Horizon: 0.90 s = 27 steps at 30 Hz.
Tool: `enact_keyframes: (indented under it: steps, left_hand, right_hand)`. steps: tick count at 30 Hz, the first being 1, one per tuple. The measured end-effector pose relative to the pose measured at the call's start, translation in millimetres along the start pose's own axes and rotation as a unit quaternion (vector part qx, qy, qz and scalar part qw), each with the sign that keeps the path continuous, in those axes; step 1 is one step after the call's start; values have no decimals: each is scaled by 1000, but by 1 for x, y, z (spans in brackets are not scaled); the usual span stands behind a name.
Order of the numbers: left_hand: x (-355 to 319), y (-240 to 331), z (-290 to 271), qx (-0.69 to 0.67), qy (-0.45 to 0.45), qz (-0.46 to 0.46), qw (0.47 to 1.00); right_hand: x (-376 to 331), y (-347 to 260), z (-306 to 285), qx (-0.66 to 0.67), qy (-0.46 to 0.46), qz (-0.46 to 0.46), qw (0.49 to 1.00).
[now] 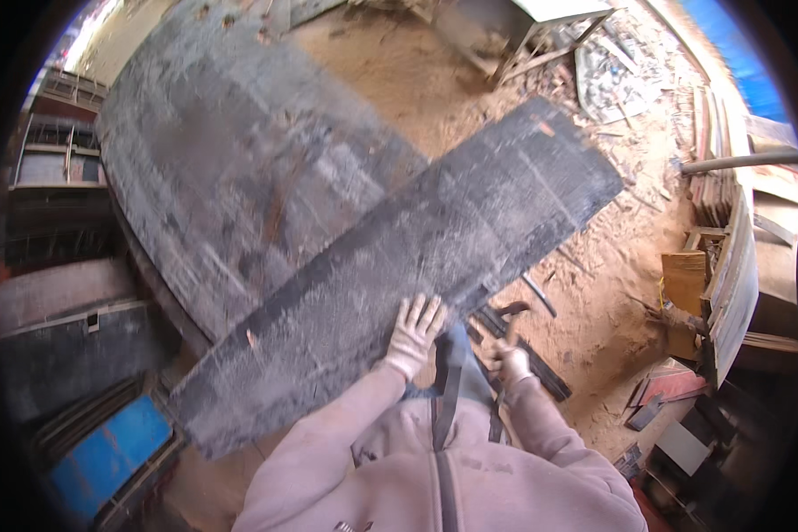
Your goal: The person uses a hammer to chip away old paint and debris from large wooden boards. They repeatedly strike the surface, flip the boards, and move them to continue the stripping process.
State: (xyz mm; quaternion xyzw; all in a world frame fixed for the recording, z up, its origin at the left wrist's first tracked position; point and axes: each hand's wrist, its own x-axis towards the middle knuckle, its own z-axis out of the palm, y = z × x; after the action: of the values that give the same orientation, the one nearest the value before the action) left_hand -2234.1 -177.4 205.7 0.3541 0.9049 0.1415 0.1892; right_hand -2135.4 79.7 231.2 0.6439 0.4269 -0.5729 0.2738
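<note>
A long dark panel with scuffed, pale streaks lies slantwise in front of me, its far right end higher up in the picture. My left hand, in a pale glove, rests flat on the panel by its near edge, fingers stretched out. In my right hand, also gloved, is a hammer, held just off the panel's near edge with its dark head pointing away from me. Close to that hand, a dark narrow bar runs down to the right. The panel's underside is hidden.
A large dark sheet lies beyond and partly under the panel. Sawdust-coloured ground with wood scraps spreads to the right. Stacked boards stand along the right side. Dark panels and a blue panel stand at the left.
</note>
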Motion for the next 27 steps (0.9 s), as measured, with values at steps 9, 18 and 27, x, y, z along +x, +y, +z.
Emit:
enact_keyframes:
  steps: [9,18,27]
  left_hand:
    - [69,-26,104,104,-8,-92,990]
    - [62,-73,46,-166,1,-120,979]
    - [192,-181,5,63,216,-225,948]
  right_hand:
    - [-74,4,-84,24,182,-247,952]
    - [-104,-52,3,86,71,-325,939]
    - [-84,-101,34,23,55,-381,922]
